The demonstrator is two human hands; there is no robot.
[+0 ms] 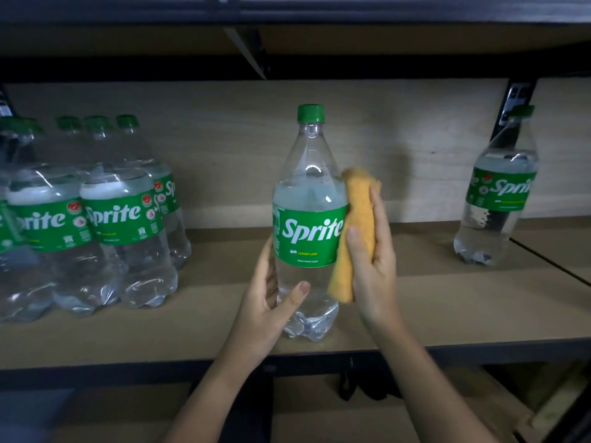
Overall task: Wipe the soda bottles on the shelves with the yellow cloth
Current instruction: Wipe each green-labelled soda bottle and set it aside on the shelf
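Note:
A clear Sprite bottle (308,199) with a green cap and green label stands upright near the front of the wooden shelf (431,308). My left hand (265,302) grips its lower body, thumb across the front below the label. My right hand (372,263) holds a folded yellow cloth (355,231) and presses it against the bottle's right side, from the shoulder down past the label.
Several Sprite bottles (118,215) stand grouped at the left of the shelf. A single Sprite bottle (499,193) stands at the far right by a black bracket (515,103). Another shelf board hangs close overhead, and a lower shelf (319,420) lies below.

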